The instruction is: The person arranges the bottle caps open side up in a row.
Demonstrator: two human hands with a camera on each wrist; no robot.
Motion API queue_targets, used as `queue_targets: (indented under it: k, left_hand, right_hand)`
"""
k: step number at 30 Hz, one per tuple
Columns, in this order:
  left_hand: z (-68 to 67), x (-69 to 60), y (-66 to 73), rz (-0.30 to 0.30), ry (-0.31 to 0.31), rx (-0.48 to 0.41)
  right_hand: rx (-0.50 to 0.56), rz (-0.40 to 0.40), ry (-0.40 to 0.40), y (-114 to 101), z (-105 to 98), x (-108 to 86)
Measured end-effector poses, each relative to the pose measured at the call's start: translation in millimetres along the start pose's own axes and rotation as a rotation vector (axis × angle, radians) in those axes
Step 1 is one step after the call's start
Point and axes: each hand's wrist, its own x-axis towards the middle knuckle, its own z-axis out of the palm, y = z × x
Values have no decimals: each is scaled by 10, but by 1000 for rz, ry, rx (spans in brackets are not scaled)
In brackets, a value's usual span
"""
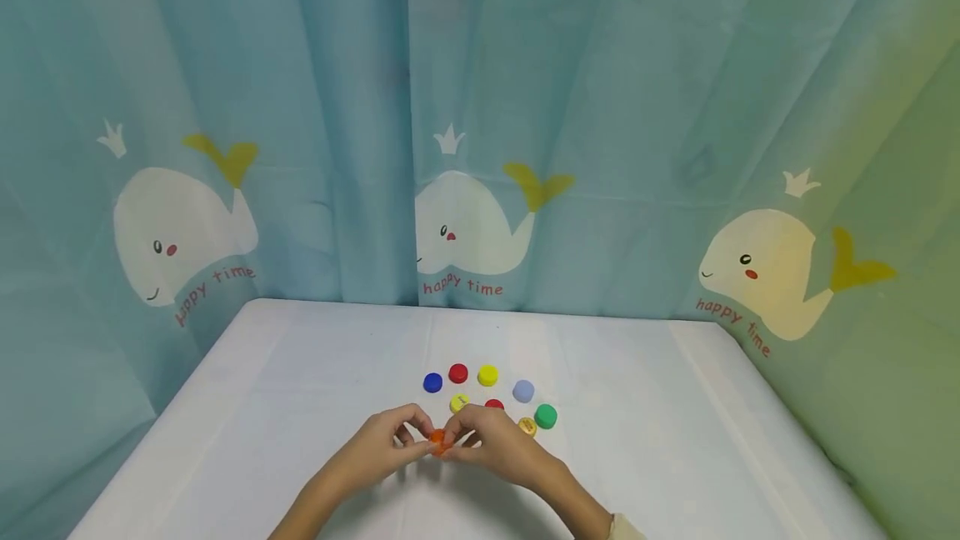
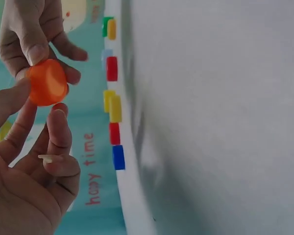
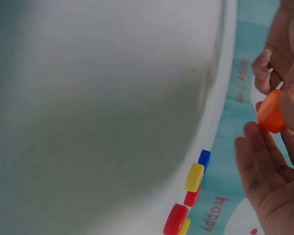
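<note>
Hanging at the far left, a blue-green curtain [image 1: 360, 107] carries a whale print [image 1: 176, 223]; the middle whale is cut by a seam on its left side. The white table [image 1: 262, 407] spreads below, its near edge out of frame.

The left hand [image 1: 382, 444] comes first, pinching an orange cap [image 1: 439, 441] between thumb and fingers; its lower fingers are partly hidden. Beyond it lies a blue cap [image 1: 432, 382]. The orange cap sits between the two hands, above the table, its rim covered in places by fingertips; whether it is one piece or two is hard to make out. Farther back are a red cap [image 1: 458, 372], a printed yellow cap [image 1: 460, 402] whose marks are too small to read, and a plain yellow cap [image 1: 488, 375].

The right hand [image 1: 498, 444] pinches the orange cap from the other side, and its knuckles hide most of a second red cap [image 1: 494, 402]. Past these lie a pale blue cap [image 1: 523, 391], a gold cap [image 1: 528, 425] partly covered by the right hand, and a green cap [image 1: 546, 416] just beside it. At the bottom, a beige sleeve [image 1: 624, 528] is cut off by the frame.
</note>
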Motion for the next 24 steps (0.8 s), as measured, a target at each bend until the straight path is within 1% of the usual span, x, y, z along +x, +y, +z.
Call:
queue_targets:
  k: [2,5,9,13,18,24]
  left_hand:
    - [2,-24,-17,10,-31,20]
    - [8,-49,-37,33,-70,25]
    - [18,-72,-58,76,-103,35]
    - [12,-83,-68,92,-122,78]
    - [-8,-85,-45,91,-142,144]
    - [-39,-103,-30,140,-166,239]
  right_hand:
    - [-31,10,-27,-3,8,-16]
    - [-70,5,-40,-4,27,-35]
    - [-173,-54,-85,-7,57,-50]
    - [-272,-94,-138,-24,55,-22]
    - [-299,-132,-168,-31,59,23]
    - [-320,-181,-196,-13,127,55]
